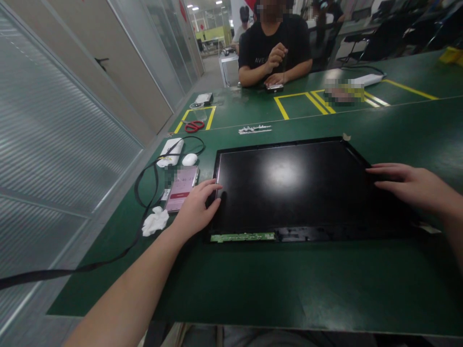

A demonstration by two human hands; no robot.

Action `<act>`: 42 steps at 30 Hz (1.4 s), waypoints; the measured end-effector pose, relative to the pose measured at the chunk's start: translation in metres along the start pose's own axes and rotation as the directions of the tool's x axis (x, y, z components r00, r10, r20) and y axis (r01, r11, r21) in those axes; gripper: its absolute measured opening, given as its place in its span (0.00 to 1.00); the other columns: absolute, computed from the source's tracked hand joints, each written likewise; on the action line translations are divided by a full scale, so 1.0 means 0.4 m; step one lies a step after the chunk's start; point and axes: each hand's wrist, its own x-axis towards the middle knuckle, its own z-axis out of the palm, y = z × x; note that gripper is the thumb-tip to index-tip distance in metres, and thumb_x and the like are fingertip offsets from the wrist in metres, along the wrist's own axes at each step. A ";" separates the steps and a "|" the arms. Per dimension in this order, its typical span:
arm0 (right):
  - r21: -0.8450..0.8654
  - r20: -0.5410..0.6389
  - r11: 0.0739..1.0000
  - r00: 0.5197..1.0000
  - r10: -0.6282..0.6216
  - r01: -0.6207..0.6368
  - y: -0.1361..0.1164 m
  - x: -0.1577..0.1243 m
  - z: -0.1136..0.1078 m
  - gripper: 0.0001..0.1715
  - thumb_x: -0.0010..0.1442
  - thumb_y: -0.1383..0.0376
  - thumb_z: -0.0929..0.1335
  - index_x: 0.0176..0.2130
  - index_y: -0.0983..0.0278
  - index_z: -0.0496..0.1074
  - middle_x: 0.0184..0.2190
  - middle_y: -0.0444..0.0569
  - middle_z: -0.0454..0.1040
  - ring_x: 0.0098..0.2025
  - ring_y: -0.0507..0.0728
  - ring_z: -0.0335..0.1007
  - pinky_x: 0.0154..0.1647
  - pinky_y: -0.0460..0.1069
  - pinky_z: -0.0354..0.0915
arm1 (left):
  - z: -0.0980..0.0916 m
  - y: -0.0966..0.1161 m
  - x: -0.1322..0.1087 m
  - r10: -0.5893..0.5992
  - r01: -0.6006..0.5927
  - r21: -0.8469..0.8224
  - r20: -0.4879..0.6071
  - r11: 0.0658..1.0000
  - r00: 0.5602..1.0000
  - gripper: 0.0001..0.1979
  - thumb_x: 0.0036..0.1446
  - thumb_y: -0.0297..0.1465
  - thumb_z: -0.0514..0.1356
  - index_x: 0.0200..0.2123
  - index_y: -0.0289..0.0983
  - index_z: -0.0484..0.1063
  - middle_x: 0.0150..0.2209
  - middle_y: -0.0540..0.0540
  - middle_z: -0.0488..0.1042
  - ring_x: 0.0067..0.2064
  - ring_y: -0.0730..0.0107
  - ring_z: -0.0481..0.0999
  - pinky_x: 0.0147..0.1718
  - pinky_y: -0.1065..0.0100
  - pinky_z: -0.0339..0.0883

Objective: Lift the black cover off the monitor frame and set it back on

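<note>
A large black display panel (289, 188) lies flat on the green table (253, 284), with a narrow green circuit strip (242, 237) along its near edge. My left hand (197, 209) rests on the panel's left edge, fingers stretched over the frame. My right hand (408, 185) lies on the panel's right edge, fingers extended flat towards the screen. Neither hand holds anything.
Left of the panel lie a pink phone (182, 188), a white crumpled tissue (155, 221), a white mouse (189, 159) and a black strap (144, 193). Red scissors (194, 126) sit farther back. A person in a black shirt (275, 48) works across the table.
</note>
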 end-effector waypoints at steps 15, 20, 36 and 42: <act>0.189 0.016 0.982 1.000 0.026 -0.029 0.028 0.016 0.001 0.22 0.42 0.62 0.68 0.40 0.56 0.79 0.57 0.49 0.74 0.61 0.67 0.68 0.67 0.63 0.58 | 0.009 -0.004 0.002 0.014 -0.014 0.007 0.011 1.000 1.000 0.15 0.63 0.27 0.53 0.50 0.36 0.74 0.57 0.37 0.74 0.60 0.52 0.70 0.59 0.45 0.62; 0.254 0.007 0.966 0.999 0.045 -0.045 0.022 0.013 0.003 0.21 0.40 0.63 0.68 0.38 0.57 0.79 0.57 0.49 0.74 0.62 0.67 0.66 0.68 0.63 0.55 | 0.015 -0.005 0.003 0.008 -0.008 0.012 0.001 1.000 1.000 0.15 0.63 0.28 0.53 0.50 0.36 0.74 0.57 0.37 0.74 0.59 0.52 0.71 0.59 0.46 0.62; 0.094 -0.004 0.993 0.997 0.072 -0.071 -0.033 -0.012 -0.010 0.25 0.42 0.60 0.66 0.41 0.58 0.79 0.56 0.50 0.74 0.60 0.67 0.68 0.67 0.61 0.58 | 0.016 -0.007 0.002 0.004 -0.004 -0.022 -0.023 1.000 1.000 0.14 0.63 0.29 0.54 0.50 0.38 0.73 0.58 0.37 0.70 0.61 0.52 0.69 0.60 0.45 0.62; -0.003 -0.061 1.000 0.998 0.008 -0.008 -0.001 -0.002 0.005 0.25 0.43 0.57 0.64 0.40 0.56 0.80 0.54 0.47 0.76 0.56 0.67 0.72 0.62 0.63 0.63 | 0.013 -0.001 -0.002 -0.054 0.055 0.011 -0.032 0.998 0.998 0.16 0.63 0.31 0.54 0.52 0.36 0.72 0.61 0.33 0.66 0.64 0.50 0.65 0.62 0.45 0.59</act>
